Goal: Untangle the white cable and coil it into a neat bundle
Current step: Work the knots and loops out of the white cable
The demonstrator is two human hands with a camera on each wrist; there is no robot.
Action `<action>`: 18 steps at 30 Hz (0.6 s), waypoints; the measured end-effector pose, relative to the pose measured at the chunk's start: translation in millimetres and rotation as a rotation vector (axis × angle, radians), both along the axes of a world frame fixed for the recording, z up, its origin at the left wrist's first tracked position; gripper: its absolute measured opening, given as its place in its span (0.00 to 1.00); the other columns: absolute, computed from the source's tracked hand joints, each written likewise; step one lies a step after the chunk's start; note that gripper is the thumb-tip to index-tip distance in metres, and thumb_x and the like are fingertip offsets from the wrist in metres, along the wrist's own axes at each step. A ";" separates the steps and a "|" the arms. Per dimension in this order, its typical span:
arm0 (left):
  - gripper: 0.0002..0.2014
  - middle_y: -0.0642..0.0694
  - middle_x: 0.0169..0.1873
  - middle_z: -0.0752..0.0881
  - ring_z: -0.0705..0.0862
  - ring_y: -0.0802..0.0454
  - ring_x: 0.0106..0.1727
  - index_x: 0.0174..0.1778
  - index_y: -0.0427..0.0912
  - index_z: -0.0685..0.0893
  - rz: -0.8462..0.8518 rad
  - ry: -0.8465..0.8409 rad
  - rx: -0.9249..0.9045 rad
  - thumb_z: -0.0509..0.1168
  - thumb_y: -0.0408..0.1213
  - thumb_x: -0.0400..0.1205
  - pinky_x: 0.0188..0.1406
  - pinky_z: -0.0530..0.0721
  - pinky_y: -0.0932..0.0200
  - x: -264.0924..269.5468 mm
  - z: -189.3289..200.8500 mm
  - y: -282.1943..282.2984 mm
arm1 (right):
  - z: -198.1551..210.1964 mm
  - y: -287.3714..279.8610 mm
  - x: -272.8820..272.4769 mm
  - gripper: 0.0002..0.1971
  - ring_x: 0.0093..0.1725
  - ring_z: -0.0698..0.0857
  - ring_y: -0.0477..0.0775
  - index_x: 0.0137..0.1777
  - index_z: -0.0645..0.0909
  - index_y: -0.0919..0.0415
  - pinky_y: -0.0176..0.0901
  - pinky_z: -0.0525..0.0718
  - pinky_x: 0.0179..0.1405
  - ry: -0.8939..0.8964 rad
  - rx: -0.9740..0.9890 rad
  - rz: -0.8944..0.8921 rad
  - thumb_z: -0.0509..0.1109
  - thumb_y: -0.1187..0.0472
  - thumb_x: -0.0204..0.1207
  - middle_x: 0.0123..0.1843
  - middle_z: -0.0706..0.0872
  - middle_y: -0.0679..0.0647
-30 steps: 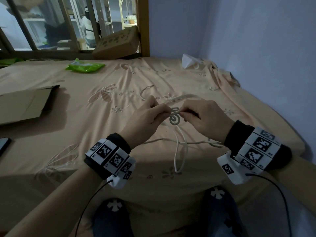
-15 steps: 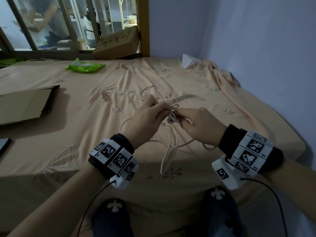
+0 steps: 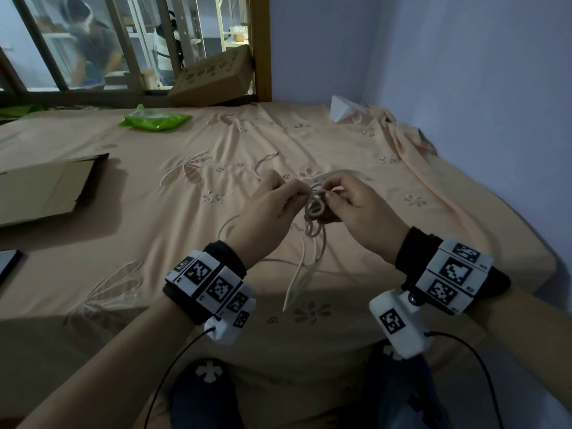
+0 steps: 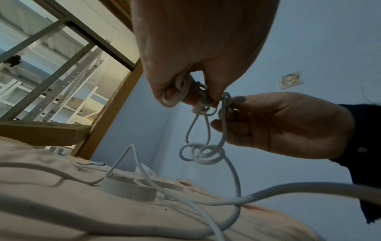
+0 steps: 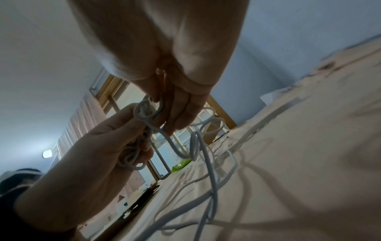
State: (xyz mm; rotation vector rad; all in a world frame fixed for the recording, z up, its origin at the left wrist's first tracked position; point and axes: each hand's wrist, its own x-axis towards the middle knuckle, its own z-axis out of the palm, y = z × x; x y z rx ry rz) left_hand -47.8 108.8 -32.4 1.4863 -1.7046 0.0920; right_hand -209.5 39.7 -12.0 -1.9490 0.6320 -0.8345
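A tangled white cable (image 3: 314, 209) is held up between both hands above the peach bedsheet (image 3: 185, 243). My left hand (image 3: 272, 209) pinches one side of the knot; in the left wrist view its fingers (image 4: 177, 91) curl round small loops of the cable (image 4: 202, 153). My right hand (image 3: 356, 205) pinches the other side, and its fingertips (image 5: 175, 117) grip the loops of the cable (image 5: 144, 114) in the right wrist view. Loose strands hang from the knot and trail over the sheet toward me.
A flattened cardboard piece (image 3: 43, 187) lies at the left, a green packet (image 3: 154, 120) at the back, a cardboard box (image 3: 213, 78) against the wooden frame. A white folded thing (image 3: 343, 111) sits near the wall. A dark phone edge (image 3: 7, 264) shows far left.
Both hands have come closer together around the knot and risen slightly. The hanging strands have swung left and bunched under the hands.
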 end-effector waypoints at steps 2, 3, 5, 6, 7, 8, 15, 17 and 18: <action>0.20 0.46 0.42 0.72 0.74 0.52 0.40 0.56 0.43 0.86 -0.011 -0.012 0.010 0.55 0.50 0.81 0.39 0.71 0.62 -4.2 1.3 0.3 | 5.4 7.8 2.3 0.05 0.42 0.89 0.68 0.58 0.70 0.65 0.61 0.89 0.47 -0.091 0.188 0.076 0.55 0.67 0.85 0.45 0.86 0.68; 0.19 0.46 0.42 0.72 0.75 0.51 0.40 0.57 0.43 0.86 -0.007 -0.019 0.005 0.55 0.49 0.82 0.39 0.72 0.61 -5.1 2.1 0.4 | 7.1 10.8 3.1 0.06 0.39 0.88 0.69 0.59 0.69 0.64 0.60 0.89 0.44 -0.121 0.241 0.096 0.54 0.67 0.86 0.43 0.85 0.68; 0.17 0.46 0.41 0.72 0.75 0.50 0.39 0.56 0.43 0.87 0.006 -0.026 -0.022 0.58 0.47 0.83 0.39 0.73 0.60 -4.4 4.0 0.1 | 8.0 14.2 4.0 0.08 0.33 0.87 0.66 0.61 0.69 0.63 0.58 0.89 0.39 -0.138 0.260 0.092 0.53 0.66 0.86 0.38 0.83 0.65; 0.15 0.45 0.41 0.72 0.75 0.50 0.39 0.56 0.43 0.87 0.012 -0.028 -0.032 0.59 0.45 0.84 0.39 0.73 0.60 -3.6 5.0 -0.1 | 8.4 15.1 3.9 0.09 0.31 0.85 0.64 0.62 0.69 0.62 0.55 0.88 0.37 -0.137 0.230 0.077 0.52 0.64 0.87 0.36 0.81 0.63; 0.13 0.44 0.41 0.72 0.75 0.49 0.39 0.56 0.42 0.87 0.018 -0.030 -0.036 0.60 0.44 0.84 0.39 0.72 0.60 -2.8 5.8 -0.2 | 7.8 14.6 3.8 0.10 0.30 0.84 0.61 0.62 0.70 0.62 0.53 0.86 0.35 -0.133 0.191 0.064 0.52 0.62 0.87 0.34 0.80 0.62; 0.13 0.44 0.41 0.72 0.75 0.48 0.39 0.55 0.42 0.86 0.023 -0.037 -0.033 0.60 0.43 0.84 0.38 0.72 0.61 -2.1 6.4 -0.3 | 7.5 14.7 3.5 0.11 0.29 0.83 0.58 0.62 0.71 0.62 0.50 0.85 0.33 -0.121 0.149 0.056 0.52 0.60 0.87 0.32 0.79 0.59; 0.20 0.42 0.41 0.72 0.74 0.48 0.38 0.55 0.39 0.87 0.054 -0.074 -0.026 0.55 0.47 0.83 0.38 0.65 0.67 3.1 8.6 1.6 | 3.2 8.3 -0.2 0.18 0.34 0.80 0.39 0.65 0.75 0.48 0.36 0.78 0.42 0.159 -0.235 -0.051 0.71 0.58 0.75 0.35 0.79 0.40; 0.20 0.42 0.41 0.72 0.74 0.48 0.37 0.54 0.39 0.86 0.048 -0.086 -0.027 0.54 0.48 0.82 0.37 0.64 0.67 3.3 8.8 3.7 | 3.7 5.8 -1.3 0.16 0.40 0.83 0.41 0.64 0.78 0.49 0.37 0.80 0.46 0.171 -0.314 -0.070 0.69 0.58 0.76 0.44 0.83 0.42; 0.20 0.42 0.41 0.72 0.74 0.48 0.37 0.54 0.39 0.86 0.048 -0.095 -0.023 0.54 0.48 0.83 0.36 0.63 0.67 3.1 8.6 4.3 | 3.7 5.0 -1.6 0.15 0.43 0.84 0.43 0.63 0.80 0.50 0.37 0.82 0.46 0.170 -0.339 -0.069 0.68 0.58 0.77 0.49 0.84 0.46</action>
